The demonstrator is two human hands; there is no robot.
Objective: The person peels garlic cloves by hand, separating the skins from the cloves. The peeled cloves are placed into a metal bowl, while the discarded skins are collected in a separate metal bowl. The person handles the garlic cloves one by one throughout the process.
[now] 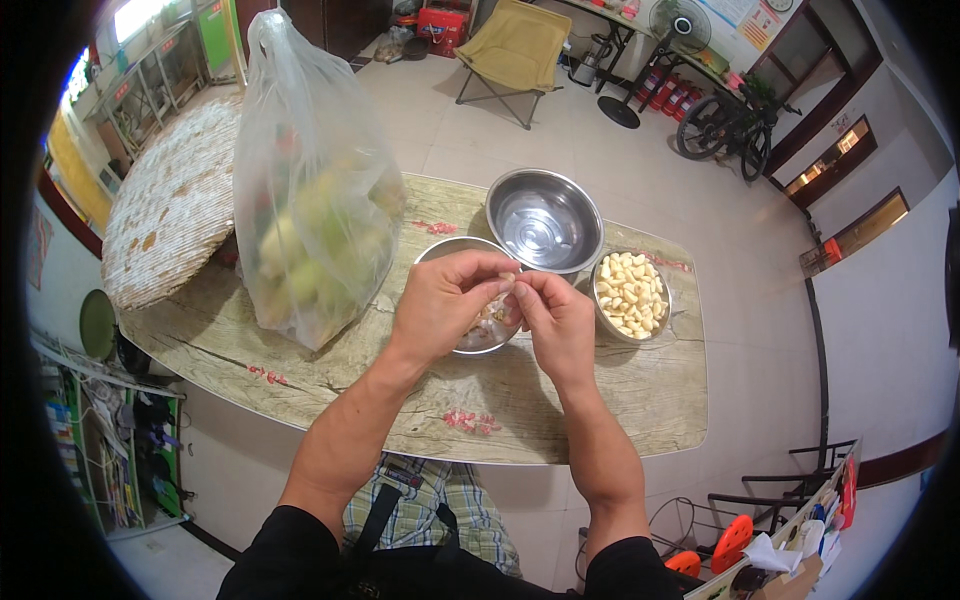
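My left hand (450, 300) and my right hand (553, 315) meet fingertip to fingertip above a metal bowl (491, 349) of garlic skins (491, 326). Pinched between them is a small garlic clove (508, 277), partly covered by the fingers. Just right of my right hand stands a smaller metal bowl (640, 338) heaped with peeled garlic cloves (631, 294). Behind my hands sits a wide stainless steel basin (545, 217), with a shiny bare bottom. My forearms hide part of the bowl of skins.
A knotted plastic bag (319, 195) of green and yellow produce stands on the wood-patterned table (450, 382), left of my hands. Behind it leans a round woven tray (176, 210). On the floor beyond are a folding chair (517, 49), a pedestal fan (679, 26) and a bicycle (724, 127).
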